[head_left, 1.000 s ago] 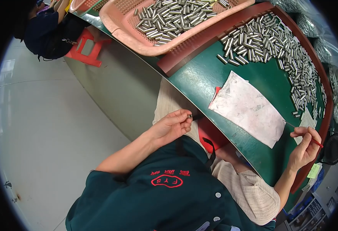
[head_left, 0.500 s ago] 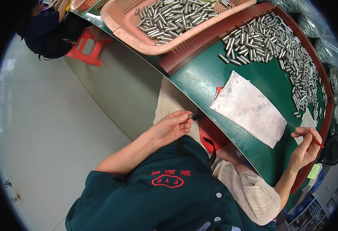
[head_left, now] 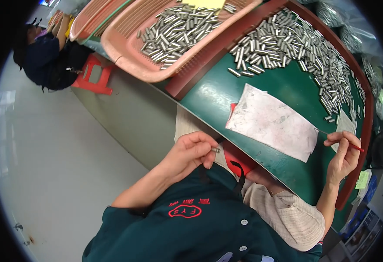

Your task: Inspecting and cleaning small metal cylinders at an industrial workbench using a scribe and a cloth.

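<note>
My left hand (head_left: 191, 153) is held in front of my chest, below the table edge, with its fingers closed on a small metal cylinder (head_left: 216, 150). My right hand (head_left: 342, 153) rests on the green table top (head_left: 213, 94) at the right and pinches a thin red-handled tool (head_left: 354, 147) whose tip lies near a worn white sheet (head_left: 273, 122). A large heap of short silver metal cylinders (head_left: 287, 43) lies on the green surface beyond the sheet.
A pink plastic tray (head_left: 156, 65) with more metal cylinders sits at the table's far left end. Another person in dark clothes sits by a red stool (head_left: 93, 76) at upper left. Grey floor lies to the left. Bags of parts line the right.
My left hand has shifted slightly with the small cylinder between its fingers. My right hand stays by the sheet with the tool.
</note>
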Demonstrator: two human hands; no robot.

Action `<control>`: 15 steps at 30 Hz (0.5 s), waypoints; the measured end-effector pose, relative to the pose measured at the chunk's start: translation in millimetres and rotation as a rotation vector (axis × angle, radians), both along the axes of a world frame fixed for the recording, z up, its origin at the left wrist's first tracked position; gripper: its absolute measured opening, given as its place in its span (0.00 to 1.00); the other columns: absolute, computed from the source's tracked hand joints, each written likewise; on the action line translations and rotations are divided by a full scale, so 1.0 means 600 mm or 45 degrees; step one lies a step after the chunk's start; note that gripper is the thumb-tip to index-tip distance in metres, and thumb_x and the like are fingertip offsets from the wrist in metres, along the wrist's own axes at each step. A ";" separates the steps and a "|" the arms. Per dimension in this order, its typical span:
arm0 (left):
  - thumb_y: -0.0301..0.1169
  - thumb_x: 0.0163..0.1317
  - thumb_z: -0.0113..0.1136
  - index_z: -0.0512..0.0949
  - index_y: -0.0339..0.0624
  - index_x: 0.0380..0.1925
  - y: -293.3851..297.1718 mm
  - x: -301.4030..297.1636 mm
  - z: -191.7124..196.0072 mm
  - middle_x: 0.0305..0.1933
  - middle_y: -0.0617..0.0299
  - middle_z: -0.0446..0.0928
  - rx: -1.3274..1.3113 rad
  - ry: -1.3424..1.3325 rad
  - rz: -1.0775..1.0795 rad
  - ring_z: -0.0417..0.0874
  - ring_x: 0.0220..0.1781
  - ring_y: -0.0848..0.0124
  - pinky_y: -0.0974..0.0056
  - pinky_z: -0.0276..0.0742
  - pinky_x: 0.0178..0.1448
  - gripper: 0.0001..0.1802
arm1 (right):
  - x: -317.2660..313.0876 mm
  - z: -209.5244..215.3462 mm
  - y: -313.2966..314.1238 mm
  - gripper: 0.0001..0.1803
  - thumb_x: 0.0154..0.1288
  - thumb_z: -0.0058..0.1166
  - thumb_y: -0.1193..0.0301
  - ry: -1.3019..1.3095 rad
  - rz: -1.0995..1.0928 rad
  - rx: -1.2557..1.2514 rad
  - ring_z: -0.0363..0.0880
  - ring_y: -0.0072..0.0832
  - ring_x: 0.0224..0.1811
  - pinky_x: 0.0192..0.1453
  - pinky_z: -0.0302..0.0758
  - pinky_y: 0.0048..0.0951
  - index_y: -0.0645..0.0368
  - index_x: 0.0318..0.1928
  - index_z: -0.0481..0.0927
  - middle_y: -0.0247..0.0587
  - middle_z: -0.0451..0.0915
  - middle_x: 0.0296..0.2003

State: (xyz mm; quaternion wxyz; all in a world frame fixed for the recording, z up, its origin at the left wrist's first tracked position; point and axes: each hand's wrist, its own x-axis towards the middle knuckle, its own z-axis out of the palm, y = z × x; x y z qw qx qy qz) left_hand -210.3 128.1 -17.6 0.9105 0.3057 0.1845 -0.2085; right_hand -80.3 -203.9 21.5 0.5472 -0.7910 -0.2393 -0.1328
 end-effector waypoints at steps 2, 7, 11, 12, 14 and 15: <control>0.25 0.61 0.56 0.74 0.32 0.38 -0.012 0.024 0.041 0.33 0.55 0.75 0.440 -0.235 -0.075 0.78 0.29 0.69 0.67 0.75 0.34 0.08 | -0.003 0.001 0.004 0.08 0.69 0.39 0.79 0.034 -0.023 0.023 0.75 0.25 0.25 0.32 0.74 0.22 0.66 0.46 0.69 0.48 0.77 0.30; 0.19 0.60 0.55 0.75 0.29 0.42 -0.068 0.100 0.088 0.37 0.55 0.79 0.736 -0.793 -0.150 0.81 0.37 0.74 0.72 0.78 0.41 0.10 | -0.003 -0.004 0.009 0.07 0.68 0.40 0.81 0.046 -0.005 0.097 0.76 0.23 0.26 0.32 0.74 0.20 0.66 0.45 0.70 0.45 0.78 0.30; 0.19 0.47 0.64 0.78 0.36 0.29 -0.136 0.184 0.084 0.26 0.59 0.76 1.732 -1.603 0.032 0.77 0.25 0.68 0.68 0.70 0.29 0.08 | 0.004 -0.005 0.009 0.06 0.67 0.42 0.80 0.028 -0.025 0.111 0.76 0.22 0.24 0.30 0.74 0.19 0.66 0.43 0.71 0.43 0.79 0.27; 0.20 0.46 0.65 0.77 0.36 0.28 -0.148 0.199 0.081 0.25 0.58 0.75 1.842 -1.748 0.055 0.76 0.25 0.66 0.66 0.70 0.29 0.08 | 0.005 -0.007 0.009 0.06 0.67 0.43 0.80 0.011 -0.032 0.117 0.77 0.22 0.24 0.28 0.75 0.20 0.66 0.42 0.72 0.43 0.79 0.26; 0.23 0.44 0.66 0.75 0.37 0.24 -0.175 0.224 0.071 0.23 0.58 0.71 1.871 -1.959 0.089 0.74 0.25 0.62 0.62 0.69 0.29 0.09 | 0.005 -0.011 0.006 0.06 0.67 0.43 0.80 0.004 -0.033 0.113 0.77 0.22 0.24 0.28 0.75 0.20 0.66 0.42 0.72 0.43 0.79 0.26; 0.24 0.45 0.66 0.74 0.37 0.24 -0.184 0.231 0.060 0.22 0.59 0.70 1.876 -2.007 0.009 0.74 0.25 0.62 0.61 0.69 0.29 0.09 | 0.005 -0.011 0.008 0.06 0.67 0.44 0.79 0.002 -0.035 0.134 0.77 0.22 0.24 0.28 0.74 0.19 0.67 0.42 0.72 0.43 0.79 0.26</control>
